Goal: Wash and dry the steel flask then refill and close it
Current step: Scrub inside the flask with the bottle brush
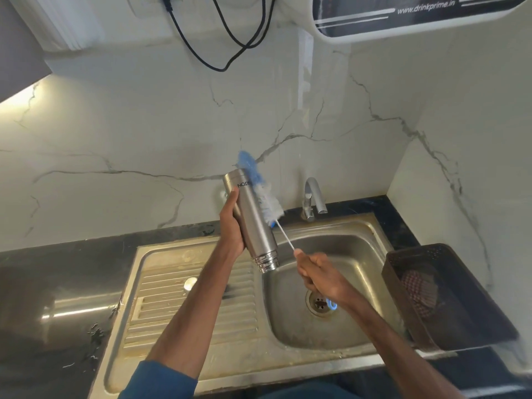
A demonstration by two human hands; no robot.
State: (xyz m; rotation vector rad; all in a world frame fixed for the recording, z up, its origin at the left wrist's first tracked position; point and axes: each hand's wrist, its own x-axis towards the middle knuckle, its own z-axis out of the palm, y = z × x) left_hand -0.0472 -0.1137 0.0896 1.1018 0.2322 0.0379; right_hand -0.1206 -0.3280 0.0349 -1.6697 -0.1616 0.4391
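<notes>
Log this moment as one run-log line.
stage: washing | left hand: holds steel flask, uncapped, mouth down | right hand: grips bottle brush, bristles against flask's outside | over sink

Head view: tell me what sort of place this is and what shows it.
Probably a home kitchen: a steel sink set in a dark counter, a tap behind it, and a water purifier on the wall.

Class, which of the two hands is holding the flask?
The left hand grips the flask, tilted mouth-down over the sink. The right hand holds only the brush by its thin white handle, its bristles lying against the flask's side.
</notes>
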